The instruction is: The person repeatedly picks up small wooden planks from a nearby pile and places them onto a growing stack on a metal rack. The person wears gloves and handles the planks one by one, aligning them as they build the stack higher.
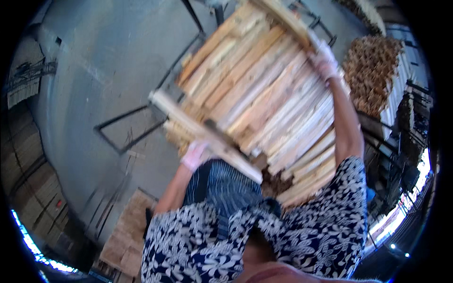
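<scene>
My left hand (194, 154), in a pale glove, is closed at the lower edge of a light wooden strip (177, 113) that slants across the near side of a stack of wooden strips (255, 89). Its fingertips are partly hidden under that strip. My right hand (323, 62), gloved as well and smeared by motion, wraps round the end of another wooden strip (285, 20) at the stack's far side. Between both hands the stacked strips lie side by side, their ends uneven.
A black metal frame (123, 150) juts out to the left of the stack. A large pile of wood pieces (370, 70) stands at the right. Wooden boards (132, 231) lie at the lower left, and more stacked boards (33, 165) line the far left side.
</scene>
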Demonstrator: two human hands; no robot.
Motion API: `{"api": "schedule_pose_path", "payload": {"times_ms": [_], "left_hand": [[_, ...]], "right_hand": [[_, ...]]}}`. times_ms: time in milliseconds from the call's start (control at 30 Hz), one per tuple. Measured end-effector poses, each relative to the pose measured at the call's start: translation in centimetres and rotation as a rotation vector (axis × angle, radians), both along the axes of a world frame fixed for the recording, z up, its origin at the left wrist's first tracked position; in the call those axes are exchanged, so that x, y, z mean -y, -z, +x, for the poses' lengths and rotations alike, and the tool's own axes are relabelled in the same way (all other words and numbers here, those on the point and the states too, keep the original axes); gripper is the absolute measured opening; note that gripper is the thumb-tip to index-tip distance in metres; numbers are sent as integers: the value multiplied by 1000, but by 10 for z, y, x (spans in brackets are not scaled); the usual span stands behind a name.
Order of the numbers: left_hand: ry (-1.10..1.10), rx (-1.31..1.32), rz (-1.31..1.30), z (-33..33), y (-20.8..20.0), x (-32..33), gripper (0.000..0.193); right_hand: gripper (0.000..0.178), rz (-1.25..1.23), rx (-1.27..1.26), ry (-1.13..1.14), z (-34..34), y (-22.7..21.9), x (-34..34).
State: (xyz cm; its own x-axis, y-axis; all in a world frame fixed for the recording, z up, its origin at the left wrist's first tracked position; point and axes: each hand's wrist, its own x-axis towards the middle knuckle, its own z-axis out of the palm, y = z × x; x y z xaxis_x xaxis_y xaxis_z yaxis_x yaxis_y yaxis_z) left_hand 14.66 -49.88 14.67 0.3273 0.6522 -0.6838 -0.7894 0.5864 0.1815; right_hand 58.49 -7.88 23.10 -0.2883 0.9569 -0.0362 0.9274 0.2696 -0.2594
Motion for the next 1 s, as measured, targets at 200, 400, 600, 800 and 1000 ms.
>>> {"api": "schedule_pose_path", "payload": {"times_ms": [200, 400, 600, 800, 1000], "left_hand": [[39, 62, -44, 40, -2, -59, 39], [70, 28, -174, 8, 21, -19, 39], [-2, 93, -69, 55, 81, -22, 61], [97, 133, -121, 59, 56, -36, 71], [112, 70, -116, 43, 70, -37, 59]], "right_hand": [[75, 427, 194, -33, 4, 4, 16], [65, 117, 119, 24, -39, -6, 137], [66, 234, 129, 101, -60, 50, 250], [62, 91, 32, 123, -52, 65, 244], [58, 138, 101, 236, -44, 92, 262]]}}
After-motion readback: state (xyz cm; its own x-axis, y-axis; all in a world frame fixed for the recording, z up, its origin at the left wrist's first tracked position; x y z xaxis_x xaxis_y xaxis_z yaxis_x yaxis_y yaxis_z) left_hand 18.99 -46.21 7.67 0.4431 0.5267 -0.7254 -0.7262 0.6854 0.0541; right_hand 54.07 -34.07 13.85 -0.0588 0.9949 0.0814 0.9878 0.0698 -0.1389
